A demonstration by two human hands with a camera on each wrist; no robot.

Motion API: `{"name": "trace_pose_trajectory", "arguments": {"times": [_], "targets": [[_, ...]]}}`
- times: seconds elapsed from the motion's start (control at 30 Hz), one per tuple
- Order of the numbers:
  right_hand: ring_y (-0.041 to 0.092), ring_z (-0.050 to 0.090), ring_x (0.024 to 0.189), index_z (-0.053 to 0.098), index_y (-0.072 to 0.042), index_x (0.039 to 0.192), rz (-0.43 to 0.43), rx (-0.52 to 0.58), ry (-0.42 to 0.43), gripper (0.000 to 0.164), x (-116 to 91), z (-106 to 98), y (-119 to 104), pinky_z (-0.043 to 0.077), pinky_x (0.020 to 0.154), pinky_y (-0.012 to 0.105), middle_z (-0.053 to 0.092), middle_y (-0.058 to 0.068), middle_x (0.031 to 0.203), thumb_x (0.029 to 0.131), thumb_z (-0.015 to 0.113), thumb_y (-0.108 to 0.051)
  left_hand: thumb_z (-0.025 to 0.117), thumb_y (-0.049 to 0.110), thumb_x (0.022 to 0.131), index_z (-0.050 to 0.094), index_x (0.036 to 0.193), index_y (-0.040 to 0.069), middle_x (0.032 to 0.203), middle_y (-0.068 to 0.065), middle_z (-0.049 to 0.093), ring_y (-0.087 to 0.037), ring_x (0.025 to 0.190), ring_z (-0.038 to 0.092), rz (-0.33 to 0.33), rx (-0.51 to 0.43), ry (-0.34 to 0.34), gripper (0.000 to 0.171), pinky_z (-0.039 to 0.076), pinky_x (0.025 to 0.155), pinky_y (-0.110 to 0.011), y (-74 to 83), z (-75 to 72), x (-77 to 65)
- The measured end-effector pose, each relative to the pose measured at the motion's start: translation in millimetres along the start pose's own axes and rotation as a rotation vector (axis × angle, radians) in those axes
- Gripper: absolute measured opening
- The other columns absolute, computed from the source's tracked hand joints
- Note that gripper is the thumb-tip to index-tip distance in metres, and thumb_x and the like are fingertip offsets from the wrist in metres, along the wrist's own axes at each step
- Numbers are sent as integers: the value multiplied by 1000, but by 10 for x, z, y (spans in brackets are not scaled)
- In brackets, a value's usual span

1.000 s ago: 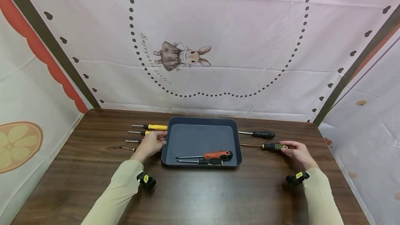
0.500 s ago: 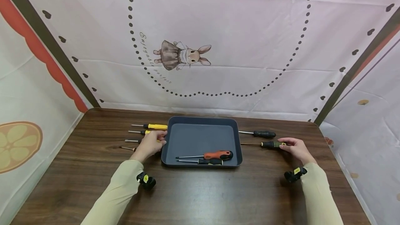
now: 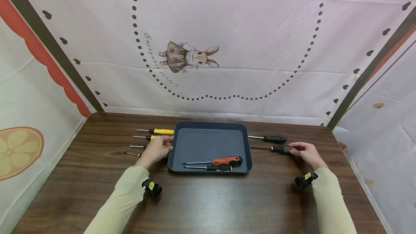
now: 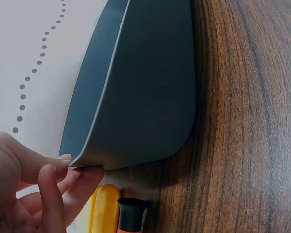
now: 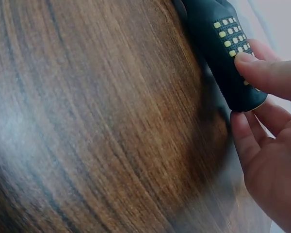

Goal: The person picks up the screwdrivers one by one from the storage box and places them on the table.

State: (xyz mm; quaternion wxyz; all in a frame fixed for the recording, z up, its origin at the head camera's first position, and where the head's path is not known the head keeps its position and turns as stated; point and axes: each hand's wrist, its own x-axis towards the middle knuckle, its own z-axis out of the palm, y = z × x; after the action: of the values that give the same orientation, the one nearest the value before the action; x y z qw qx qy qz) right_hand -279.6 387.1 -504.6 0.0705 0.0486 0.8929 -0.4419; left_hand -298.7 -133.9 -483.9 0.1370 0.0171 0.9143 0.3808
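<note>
My left hand (image 3: 156, 151) pinches the left rim of a dark grey rectangular tray (image 3: 201, 142). In the left wrist view, its thumb and fingers grip the edge of the tray wall (image 4: 148, 87). Inside the tray, near its front side, lie an orange-and-black screwdriver (image 3: 224, 161) and a black screwdriver (image 3: 218, 168). On the right, my right hand (image 3: 308, 154) holds the handle end of a screwdriver (image 3: 280, 149) with a black, yellow-dotted handle. The right wrist view shows thumb and fingers about this handle (image 5: 211, 34); the shaft points left toward the tray.
Another black-handled screwdriver (image 3: 274, 139) lies behind, right of the tray. Several screwdrivers lie left of it, including a yellow one (image 3: 163, 131); my left hand partly covers some. All rest on a brown wooden table (image 3: 208, 205) before a printed cloth (image 3: 253, 39).
My right hand has moved slightly left and away from me, and the yellow-dotted screwdriver has shifted a little left with it. The left hand and the tray have stayed in place.
</note>
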Motion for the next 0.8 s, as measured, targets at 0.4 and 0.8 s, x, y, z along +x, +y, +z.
{"name": "trace_pose_trajectory", "arguments": {"times": [0.4,0.8], "targets": [[4,47,80,59,7,112,-6,11,7,36,10,8,28,38,70,19,64,-1,95,81,65,-11,56,3,86,50,127,-1,103,-16,59,-15,63,53,-7,0,0,41,45,50,-27,16,-15,-4],[23,50,105,52,5,122,-14,-15,-14,44,-44,-12,-1,42,76,20,52,25,123,84,64,-11,57,2,86,51,126,-2,100,-16,60,-14,64,55,3,4,11,41,46,51,-26,14,-5,-5]]}}
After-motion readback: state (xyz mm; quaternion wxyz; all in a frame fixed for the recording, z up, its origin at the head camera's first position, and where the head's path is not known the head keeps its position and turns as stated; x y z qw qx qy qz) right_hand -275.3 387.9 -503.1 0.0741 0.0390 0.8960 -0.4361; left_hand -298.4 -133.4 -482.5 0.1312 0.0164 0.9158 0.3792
